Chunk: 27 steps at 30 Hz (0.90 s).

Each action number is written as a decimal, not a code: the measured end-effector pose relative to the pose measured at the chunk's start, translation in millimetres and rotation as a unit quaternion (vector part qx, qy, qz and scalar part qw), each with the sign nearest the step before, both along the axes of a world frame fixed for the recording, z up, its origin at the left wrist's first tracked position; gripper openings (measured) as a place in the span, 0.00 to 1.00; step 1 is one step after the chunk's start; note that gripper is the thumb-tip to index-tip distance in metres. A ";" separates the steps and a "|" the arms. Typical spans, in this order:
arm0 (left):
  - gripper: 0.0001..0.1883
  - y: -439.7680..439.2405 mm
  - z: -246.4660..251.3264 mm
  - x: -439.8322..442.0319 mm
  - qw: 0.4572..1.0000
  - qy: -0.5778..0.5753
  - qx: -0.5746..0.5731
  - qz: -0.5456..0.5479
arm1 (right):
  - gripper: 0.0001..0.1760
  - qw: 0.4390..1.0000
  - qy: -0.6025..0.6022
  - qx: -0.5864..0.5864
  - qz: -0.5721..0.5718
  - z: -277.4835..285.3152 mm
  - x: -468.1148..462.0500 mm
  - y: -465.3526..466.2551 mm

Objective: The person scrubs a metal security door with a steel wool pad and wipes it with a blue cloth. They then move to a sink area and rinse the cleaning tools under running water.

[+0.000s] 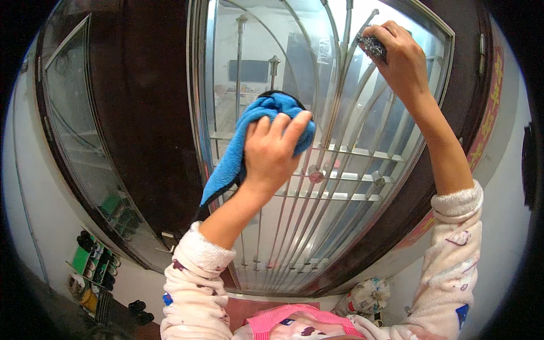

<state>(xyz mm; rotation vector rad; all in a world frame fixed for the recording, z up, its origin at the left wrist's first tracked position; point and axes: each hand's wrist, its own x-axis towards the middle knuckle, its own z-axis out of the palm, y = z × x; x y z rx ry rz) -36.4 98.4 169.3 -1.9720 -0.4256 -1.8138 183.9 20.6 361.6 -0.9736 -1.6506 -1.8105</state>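
Note:
My left hand (pixel 272 148) is closed on a bunched blue cloth (pixel 227 163) with a dark edge, held in front of the glass panel of a dark-framed door. A free corner of the cloth hangs down to the left. Up at the right, my right hand (pixel 397 55) grips a steel wool scrubber (pixel 373 47) beside a curved metal bar. Straight and curved metal bars (pixel 340 155) form a grille across the glass, with round fittings (pixel 315 174) on its crosspieces. Whether the cloth touches the glass cannot be told.
A second dark door panel (pixel 155 106) with a handle (pixel 167 244) stands at the left. Shoes fill a green rack (pixel 80 257) at lower left, with dark shoes (pixel 140 312) on the floor. A stuffed plastic bag (pixel 369 295) sits at lower right, by the wall.

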 end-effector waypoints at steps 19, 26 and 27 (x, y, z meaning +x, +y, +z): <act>0.11 13.0 8.1 38.4 0.997 -0.067 0.044 0.003 | 0.19 0.991 -0.107 0.009 -0.082 8.8 -0.7 2.0; 0.10 15.6 10.4 41.9 0.997 -0.056 0.050 0.002 | 0.22 0.992 -0.097 -0.046 -0.064 -28.5 -10.8 0.3; 0.10 15.4 10.8 42.8 0.997 -0.057 0.054 0.002 | 0.22 0.992 -0.096 -0.044 -0.070 -25.1 -8.4 -0.3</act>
